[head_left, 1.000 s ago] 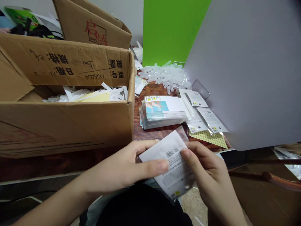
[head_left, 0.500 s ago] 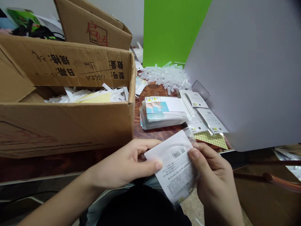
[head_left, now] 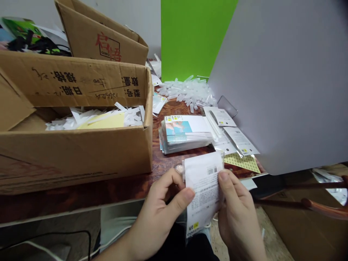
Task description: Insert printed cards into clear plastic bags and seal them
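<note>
the left hand and the right hand are close together, both gripping a white-backed plastic packet upright, just in front of the stack of packaged cards. the left thumb presses its edge and the right thumb lies on its printed back, near a barcode. the wooden table runs beneath the stack. just right of the stack lie loose packets, with a yellow dotted sheet toward the hands. left of the stack stands an open cardboard box holding white plastic strips. beyond the stack is a heap of clear plastic pieces, backed by a green board. a grey board leans in to its right.
</note>
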The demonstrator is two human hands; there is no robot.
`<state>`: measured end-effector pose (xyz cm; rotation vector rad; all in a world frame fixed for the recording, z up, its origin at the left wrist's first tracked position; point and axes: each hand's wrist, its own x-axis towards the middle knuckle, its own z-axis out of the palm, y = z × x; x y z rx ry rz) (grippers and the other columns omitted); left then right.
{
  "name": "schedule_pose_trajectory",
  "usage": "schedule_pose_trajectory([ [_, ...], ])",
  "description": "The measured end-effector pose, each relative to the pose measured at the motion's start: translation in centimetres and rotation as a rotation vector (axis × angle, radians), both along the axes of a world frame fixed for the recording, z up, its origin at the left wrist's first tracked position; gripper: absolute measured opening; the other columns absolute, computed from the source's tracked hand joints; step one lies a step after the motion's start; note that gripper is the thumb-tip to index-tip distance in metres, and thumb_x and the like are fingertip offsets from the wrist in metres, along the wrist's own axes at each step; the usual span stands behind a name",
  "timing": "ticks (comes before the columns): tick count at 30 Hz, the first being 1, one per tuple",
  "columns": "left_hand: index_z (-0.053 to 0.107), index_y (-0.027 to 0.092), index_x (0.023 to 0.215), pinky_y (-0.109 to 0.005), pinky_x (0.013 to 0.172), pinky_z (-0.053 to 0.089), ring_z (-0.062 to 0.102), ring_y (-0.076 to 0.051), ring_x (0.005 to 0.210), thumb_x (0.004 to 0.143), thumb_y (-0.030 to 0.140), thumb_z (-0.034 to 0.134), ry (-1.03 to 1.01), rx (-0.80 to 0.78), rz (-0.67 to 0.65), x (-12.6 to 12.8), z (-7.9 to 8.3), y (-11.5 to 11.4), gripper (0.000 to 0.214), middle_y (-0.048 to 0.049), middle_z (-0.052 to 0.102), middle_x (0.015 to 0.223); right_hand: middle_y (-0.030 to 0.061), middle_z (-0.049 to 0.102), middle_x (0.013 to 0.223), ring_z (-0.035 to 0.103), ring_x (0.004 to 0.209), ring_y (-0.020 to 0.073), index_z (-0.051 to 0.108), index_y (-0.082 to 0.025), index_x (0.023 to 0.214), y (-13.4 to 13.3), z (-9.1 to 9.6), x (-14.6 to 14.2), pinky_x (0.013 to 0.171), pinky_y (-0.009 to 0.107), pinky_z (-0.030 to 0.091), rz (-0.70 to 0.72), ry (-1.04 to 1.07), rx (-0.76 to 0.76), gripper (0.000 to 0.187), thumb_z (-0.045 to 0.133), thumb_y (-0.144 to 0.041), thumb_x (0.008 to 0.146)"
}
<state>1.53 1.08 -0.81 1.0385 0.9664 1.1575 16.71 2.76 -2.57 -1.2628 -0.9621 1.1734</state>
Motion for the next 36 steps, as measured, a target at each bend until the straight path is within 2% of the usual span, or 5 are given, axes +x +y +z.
schedule_pose_trajectory([
  [6,0.045,0.023,0.078,-0.02,0.067,0.037,0.041,-0.01,0.072,0.095,0.037,0.053,-0.074,0.036,-0.129,-0.5,0.4,0.3,0.023,0.0055,0.046,0.078,0.0065,0.039,0.146,0.039,0.131,0.031,0.049,-0.032,0.133,-0.6,1.2,-0.2,0.104,0.053,0.035,-0.087,-0.849,0.886,0.055,0.053,-0.008,0.084],
  [11,0.046,0.022,0.08,-0.021,0.072,0.038,0.04,-0.01,0.076,0.096,0.039,0.05,-0.004,0.073,-0.189,-0.7,0.7,0.4,0.024,0.0044,0.043,0.081,0.0089,0.039,0.143,0.028,0.131,0.0325,0.06,-0.025,0.119,-0.5,2.0,0.0,0.104,0.054,0.021,0.09,-1.236,0.971,0.04,0.049,-0.007,0.084],
  [16,0.047,0.024,0.082,-0.023,0.083,0.04,0.042,-0.012,0.085,0.096,0.04,0.049,0.034,0.06,-0.253,-1.1,0.8,0.3,0.021,0.0028,0.045,0.089,0.0067,0.043,0.131,0.04,0.119,0.0263,0.059,-0.024,0.111,0.3,1.9,-0.1,0.098,0.049,0.033,0.125,-1.076,1.083,0.046,0.049,0.003,0.075],
  [30,0.057,0.027,0.099,-0.028,0.092,0.041,0.054,-0.015,0.099,0.094,0.037,0.053,-0.167,-0.022,-0.268,-0.7,-1.5,1.4,0.012,0.0006,0.061,0.107,-0.005,0.022,0.155,0.023,0.14,0.0233,0.041,-0.044,0.14,1.2,0.8,0.1,0.115,0.047,0.023,-0.004,-1.047,1.041,0.068,0.053,-0.006,0.084],
  [36,0.056,0.026,0.085,-0.025,0.075,0.042,0.05,-0.015,0.079,0.088,0.05,0.057,-0.05,0.018,-0.237,-0.8,-1.8,1.7,0.024,0.0015,0.059,0.088,0.0091,0.064,0.111,0.067,0.088,0.0232,0.023,-0.03,0.146,3.0,0.1,1.9,0.071,0.037,0.057,0.251,0.028,0.124,0.09,0.074,-0.048,0.075],
])
